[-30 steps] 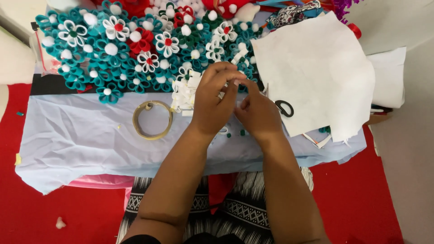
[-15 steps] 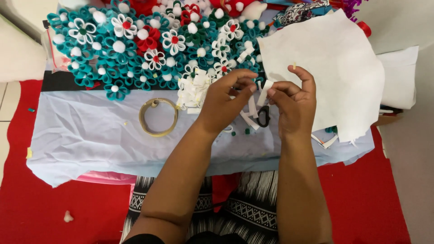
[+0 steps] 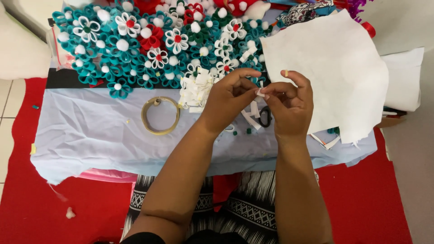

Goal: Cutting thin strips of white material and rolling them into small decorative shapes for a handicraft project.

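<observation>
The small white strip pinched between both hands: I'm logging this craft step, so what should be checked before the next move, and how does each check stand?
1. Small white strip pinched by left hand and right hand: ok.
2. Strip's fold shape: cannot tell.
3. Pile of folded white pieces beside the left hand: ok.
4. Black-handled scissors under the right hand, partly hidden: ok.
5. Ring of tan tape apart on the pale blue cloth: ok.
</observation>
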